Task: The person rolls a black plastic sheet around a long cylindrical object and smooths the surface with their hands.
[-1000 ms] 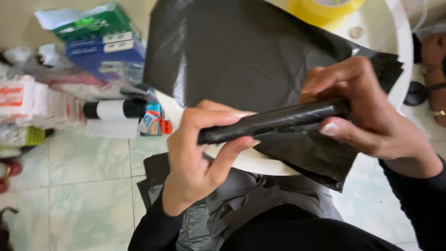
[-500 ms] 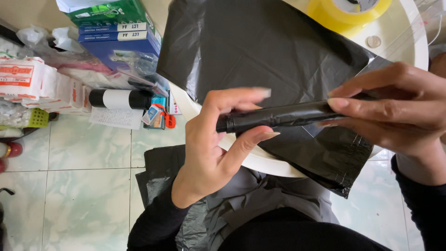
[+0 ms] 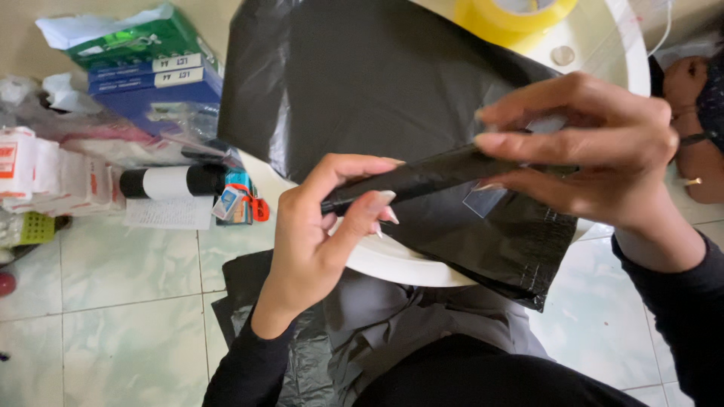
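Both hands hold a tightly rolled black plastic bag [image 3: 422, 177] level above a round white table [image 3: 392, 264]. My left hand [image 3: 320, 234] pinches the roll's left end between thumb and fingers. My right hand [image 3: 596, 147] wraps its fingers over the right end. Under the roll a large flat black plastic bag [image 3: 362, 83] lies spread on the table, its lower right corner hanging over the rim. A small piece of clear tape [image 3: 483, 200] hangs below my right fingers.
A yellow tape roll [image 3: 513, 19] and a coin [image 3: 562, 54] rest on the table's far side. On the tiled floor at left lie blue and green boxes [image 3: 147, 64], a black and white cylinder [image 3: 170, 181], small packets and clutter. Another person's arm [image 3: 690, 83] shows at the right edge.
Both hands have shifted right and slightly up with the roll. My left fingers have slid along the roll's end, and the view has drifted.
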